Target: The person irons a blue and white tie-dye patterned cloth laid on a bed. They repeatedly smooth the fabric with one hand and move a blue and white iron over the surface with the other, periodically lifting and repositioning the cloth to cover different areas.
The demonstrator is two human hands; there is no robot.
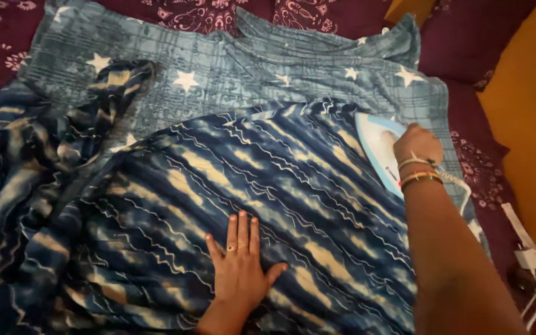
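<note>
The left hand (pixel 241 263) lies flat, palm down, on a dark blue garment (pixel 231 205) with cream streaks and thin wavy lines. Its fingers are open and stretched forward, close together, the thumb spread out to the right; they grip nothing, only press the cloth. A ring shows on one finger.

The right hand (pixel 417 144) is closed around the handle of a white and light blue iron (pixel 381 152), knuckles up, with thin bangles (pixel 419 172) on the wrist. The iron sits on the garment's upper right edge, its nose pointing up and to the left. A white cord (pixel 465 192) runs from behind the wrist down to the right.

Between the two hands the garment lies fairly smooth and wide, giving the iron open cloth to the left and downward. The garment's upper edge curves from the iron across to the left, where the cloth bunches into thick folds and a twisted strip (pixel 116 87) reaches up.

Under it lies a lighter blue sheet (pixel 268 68) with white stars, bare above the garment. Its right edge is just beyond the iron, so room is short on that side. Past the sheet is a maroon patterned bedcover (pixel 473 167). At the far right a white plug and cables (pixel 531 260) lie beside an orange surface (pixel 528 93).
</note>
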